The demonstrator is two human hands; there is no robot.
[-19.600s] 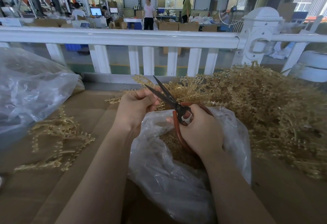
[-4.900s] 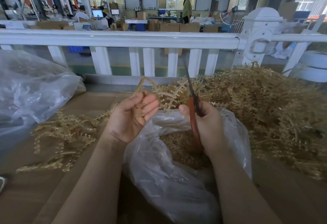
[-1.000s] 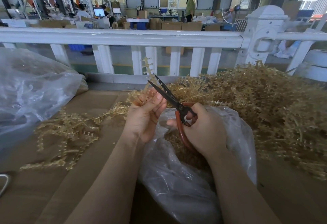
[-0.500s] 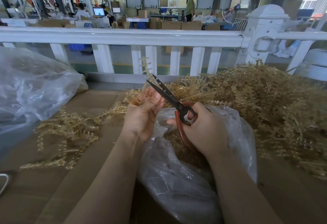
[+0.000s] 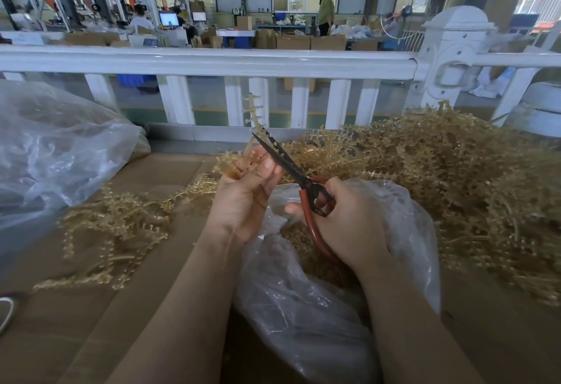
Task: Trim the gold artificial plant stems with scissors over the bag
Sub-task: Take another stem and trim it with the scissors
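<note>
Head view. L hand (image 5: pixel 243 198) is reaching fwd from lower centre, forearm angling up and right, palm side turned toward the camera, fingers curling round a gold stem (image 5: pixel 254 116) and pinching it near its base; the stem's tip is standing up past the fingertips, in front of the white railing (image 5: pixel 212 63). R hand (image 5: pixel 346 219) is coming in from lower right, back of hand up, fingers closing through and around the red handles of the scissors (image 5: pixel 291 168); thumb is pointing left toward the L hand. Dark blades are pointing up-left, nearly closed, crossing the stem just above the L fingertips. Both hands are working over the open mouth of a clear plastic bag (image 5: pixel 303 307), w/ gold trimmings lying inside it. A large pile of gold stems (image 5: pixel 455 177) is lying to the right on the cardboard surface (image 5: pixel 76 307); a smaller, looser bunch (image 5: pixel 115 226) is lying to the left. A second clear bag (image 5: pixel 54 153) is sitting at far left. Worker in green (image 5: pixel 326 9) is standing in the bkgd, beyond the railing.
</note>
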